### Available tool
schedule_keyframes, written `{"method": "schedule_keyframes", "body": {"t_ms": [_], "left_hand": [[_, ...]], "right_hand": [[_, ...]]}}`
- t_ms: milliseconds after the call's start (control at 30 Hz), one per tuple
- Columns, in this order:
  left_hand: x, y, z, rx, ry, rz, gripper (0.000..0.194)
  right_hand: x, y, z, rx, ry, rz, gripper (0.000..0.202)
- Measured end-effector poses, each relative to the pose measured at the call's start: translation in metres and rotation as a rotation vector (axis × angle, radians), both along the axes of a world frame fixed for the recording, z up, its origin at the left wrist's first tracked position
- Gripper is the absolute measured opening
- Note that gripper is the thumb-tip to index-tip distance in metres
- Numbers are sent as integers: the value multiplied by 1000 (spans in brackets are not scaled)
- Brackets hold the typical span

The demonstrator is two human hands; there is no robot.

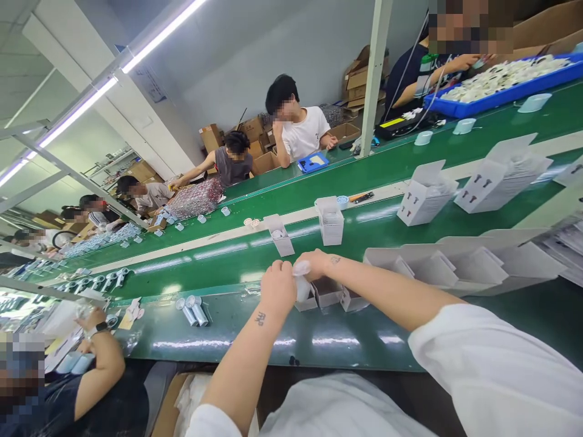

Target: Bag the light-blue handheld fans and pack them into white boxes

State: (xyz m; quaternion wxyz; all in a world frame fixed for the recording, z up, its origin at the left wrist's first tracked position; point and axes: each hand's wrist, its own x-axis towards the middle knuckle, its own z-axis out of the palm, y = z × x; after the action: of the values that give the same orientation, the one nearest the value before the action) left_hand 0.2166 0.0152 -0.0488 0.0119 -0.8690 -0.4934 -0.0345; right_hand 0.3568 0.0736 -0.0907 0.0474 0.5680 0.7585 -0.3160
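Note:
My left hand (277, 285) and my right hand (316, 264) meet over the near edge of the green conveyor belt (218, 243). Between them they pinch a small clear plastic bag (301, 269) above an open white carton (306, 297). Two more open white cartons (328, 292) stand right beside it. A stack of flat, unfolded white cartons (460, 264) lies to the right of my right forearm.
Filled white boxes (426, 197) ride the belt, with others (330, 221) further left. Silver cylinders (194, 309) lie at the near left. A neighbour's hand (91, 318) works on my left. Several people sit across the belt; a blue tray (505, 91) of white parts stands far right.

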Motion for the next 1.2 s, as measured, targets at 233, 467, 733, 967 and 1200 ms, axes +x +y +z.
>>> {"method": "schedule_keyframes", "body": {"t_ms": [233, 467, 733, 967, 1200], "left_hand": [[3, -7, 1, -57, -8, -47, 25], [-51, 18, -4, -743, -830, 48, 51], [-57, 17, -93, -483, -463, 77, 77], [-69, 28, -103, -599, -490, -118, 50], [-71, 26, -109, -481, -437, -113, 40]], "right_hand": [[18, -7, 28, -59, 234, 222, 60], [11, -37, 30, 236, 506, 103, 50], [22, -30, 25, 274, 545, 228, 41], [27, -47, 40, 367, 266, 223, 25], [26, -58, 47, 512, -142, 172, 22]]}}
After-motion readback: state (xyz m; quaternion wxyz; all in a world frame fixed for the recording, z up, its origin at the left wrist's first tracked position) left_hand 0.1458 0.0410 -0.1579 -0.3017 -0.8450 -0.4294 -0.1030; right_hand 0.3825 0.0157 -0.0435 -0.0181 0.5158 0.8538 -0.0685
